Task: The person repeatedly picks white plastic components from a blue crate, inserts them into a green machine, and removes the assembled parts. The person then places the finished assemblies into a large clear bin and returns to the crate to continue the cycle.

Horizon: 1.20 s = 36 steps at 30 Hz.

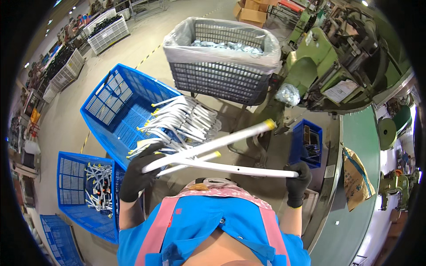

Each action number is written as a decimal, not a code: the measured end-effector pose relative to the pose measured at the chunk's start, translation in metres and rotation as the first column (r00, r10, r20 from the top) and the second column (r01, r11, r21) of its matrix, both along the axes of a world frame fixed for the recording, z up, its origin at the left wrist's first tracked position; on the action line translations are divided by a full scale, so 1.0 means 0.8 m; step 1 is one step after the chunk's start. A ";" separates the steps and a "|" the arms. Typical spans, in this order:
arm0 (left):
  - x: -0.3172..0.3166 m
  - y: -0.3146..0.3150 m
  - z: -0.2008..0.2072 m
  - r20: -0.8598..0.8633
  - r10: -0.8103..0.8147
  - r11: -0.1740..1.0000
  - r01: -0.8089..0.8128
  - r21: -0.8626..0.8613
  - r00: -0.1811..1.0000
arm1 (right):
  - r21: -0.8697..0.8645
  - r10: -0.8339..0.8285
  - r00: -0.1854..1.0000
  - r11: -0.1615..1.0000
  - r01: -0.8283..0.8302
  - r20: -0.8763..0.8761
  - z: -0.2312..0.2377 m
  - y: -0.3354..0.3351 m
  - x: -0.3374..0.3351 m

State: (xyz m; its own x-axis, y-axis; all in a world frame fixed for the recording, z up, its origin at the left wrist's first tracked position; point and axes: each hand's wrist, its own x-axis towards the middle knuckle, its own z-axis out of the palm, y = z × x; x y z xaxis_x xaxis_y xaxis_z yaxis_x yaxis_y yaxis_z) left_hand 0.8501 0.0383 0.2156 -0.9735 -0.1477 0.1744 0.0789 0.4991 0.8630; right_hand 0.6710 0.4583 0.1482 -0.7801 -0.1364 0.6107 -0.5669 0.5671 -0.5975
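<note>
My left hand, in a black glove, grips the near ends of two white tubes with yellow caps that point up and to the right. My right hand, also in a black glove, holds one end of a long white curved tube that lies crosswise in front of my chest. Just beyond my left hand a pile of similar white bent tubes rests on the tilted blue crate.
A dark basket lined with clear plastic holds metal parts ahead. A green press machine stands at right, with a small blue bin below it. Another blue crate with small white pieces sits at lower left. A brown bag lies on the green table.
</note>
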 end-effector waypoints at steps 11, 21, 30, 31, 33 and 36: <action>-0.258 0.124 -0.039 0.052 -0.675 0.729 0.655 0.201 0.736 | 0.523 -0.176 0.971 0.820 0.235 -0.160 -0.019 0.098 -0.018; -0.510 0.085 -0.042 0.013 -0.886 0.462 0.879 0.119 0.464 | 0.545 -0.111 0.966 0.838 -0.036 0.234 -0.052 0.052 -0.098; -0.903 -0.036 -0.102 0.082 -0.296 0.861 0.229 0.455 0.952 | 0.745 -0.332 0.901 0.667 0.016 0.278 -0.043 -0.003 -0.151; -0.938 -0.047 -0.121 0.141 -0.194 0.923 0.133 0.360 0.971 | 0.754 -0.396 0.876 0.654 0.058 0.276 -0.041 -0.009 -0.154; -0.997 -0.072 -0.153 0.119 -0.060 0.964 0.088 -0.251 0.991 | 0.760 -0.395 0.876 0.648 0.052 0.277 -0.037 -0.019 -0.158; -1.050 -0.086 -0.211 -0.076 -0.089 0.771 0.021 -0.637 0.993 | 0.777 -0.496 0.825 0.619 0.116 0.272 -0.035 -0.040 -0.164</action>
